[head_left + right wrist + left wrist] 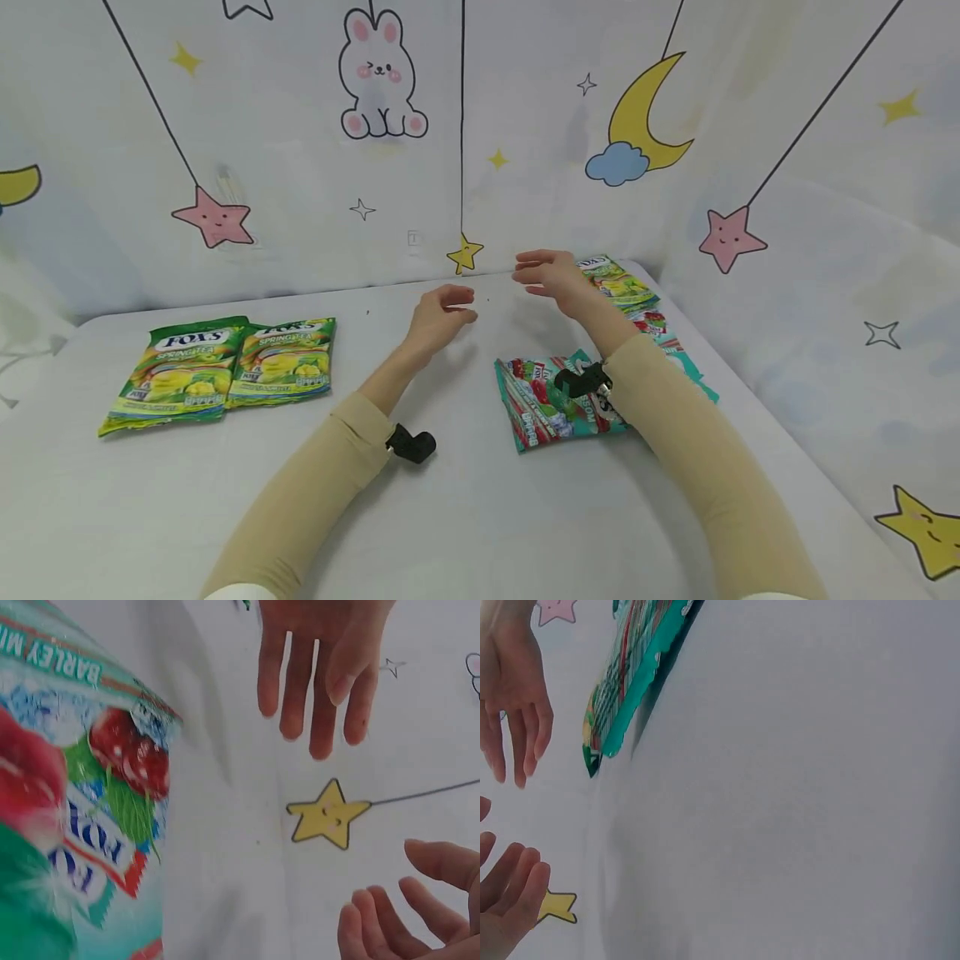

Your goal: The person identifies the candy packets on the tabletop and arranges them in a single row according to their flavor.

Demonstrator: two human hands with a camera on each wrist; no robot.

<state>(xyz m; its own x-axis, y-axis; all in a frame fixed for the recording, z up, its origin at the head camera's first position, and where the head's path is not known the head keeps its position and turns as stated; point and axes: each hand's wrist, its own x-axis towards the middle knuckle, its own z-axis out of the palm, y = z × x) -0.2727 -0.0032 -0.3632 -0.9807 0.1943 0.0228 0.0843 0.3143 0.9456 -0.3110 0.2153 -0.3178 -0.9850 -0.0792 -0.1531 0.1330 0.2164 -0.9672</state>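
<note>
Both hands are raised over the back middle of the white table, facing each other with a gap between. My left hand (441, 318) holds nothing; its fingers are relaxed and slightly bent. Farther back and to the right, my right hand (551, 277) is empty too, fingers extended to the left. Closest to the right forearm lies a teal candy bag (536, 400) with berry pictures, partly covered by the wrist camera and sleeve. A second teal bag (678, 354) and a yellow-green candy bag (618, 283) lie behind that arm, partly hidden.
On the left of the table (420, 533) lie two yellow-green candy bags, the larger one (176, 375) overlapping the other (285, 362). A white curtain (300, 150) printed with stars, a moon and a rabbit hangs behind the table and along its right side.
</note>
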